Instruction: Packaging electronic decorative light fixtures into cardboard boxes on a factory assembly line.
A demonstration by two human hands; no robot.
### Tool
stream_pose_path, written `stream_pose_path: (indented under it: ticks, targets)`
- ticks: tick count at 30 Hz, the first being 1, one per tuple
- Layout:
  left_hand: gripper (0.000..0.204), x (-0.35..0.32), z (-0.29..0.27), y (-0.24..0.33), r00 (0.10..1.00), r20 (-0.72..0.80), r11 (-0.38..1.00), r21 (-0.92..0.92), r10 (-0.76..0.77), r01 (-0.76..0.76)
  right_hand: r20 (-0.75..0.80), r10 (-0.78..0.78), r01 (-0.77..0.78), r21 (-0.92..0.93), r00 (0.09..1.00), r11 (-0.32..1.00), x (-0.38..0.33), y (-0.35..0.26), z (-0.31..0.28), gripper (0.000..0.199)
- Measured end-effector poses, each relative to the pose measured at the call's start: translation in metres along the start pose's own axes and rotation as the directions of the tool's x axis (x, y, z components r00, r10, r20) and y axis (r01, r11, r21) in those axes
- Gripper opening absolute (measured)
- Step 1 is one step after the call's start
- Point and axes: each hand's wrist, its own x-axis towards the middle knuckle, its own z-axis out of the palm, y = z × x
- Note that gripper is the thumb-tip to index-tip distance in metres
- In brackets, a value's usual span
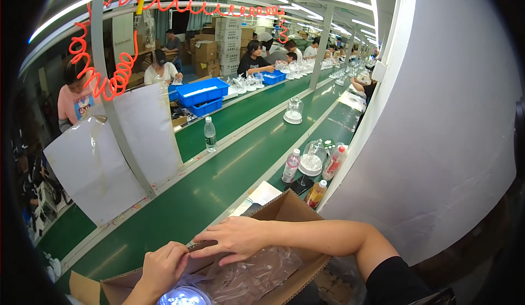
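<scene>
An open cardboard box (306,284) stands in front of me with clear plastic bags (257,275) inside. Across its top reaches my right arm, and my right hand (238,237) lies over the box's far rim with fingers spread. Just beside it, my left hand (164,266) is closed in a pinch at the same rim; whatever is between its fingertips is hidden. Under my left wrist, a round, clear dome (184,296) glows bluish white, cut off by the lower edge of the view.
Beyond the box runs a green conveyor (191,209), carrying a clear dome on a white base (293,112). Drink bottles (291,166) and another domed piece (311,163) stand right. A metal post (112,113), red coiled hose (117,80), blue bins (202,91) and several workers are farther off.
</scene>
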Motion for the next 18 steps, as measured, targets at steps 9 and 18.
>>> stream_pose_path:
  ticks: [9,18]
  targets:
    - [0.016,0.0003,-0.0021,0.0043,1.000,0.008,1.000,-0.001,-0.030,0.030,-0.012,0.000,0.000,-0.005,1.000,1.000,-0.0005,0.0004,0.0034,0.072]
    - [0.016,-0.0001,0.0010,0.0019,0.999,-0.009,0.999,-0.016,-0.034,0.034,0.011,0.021,-0.021,-0.006,1.000,1.000,-0.0004,-0.0010,0.0008,0.069]
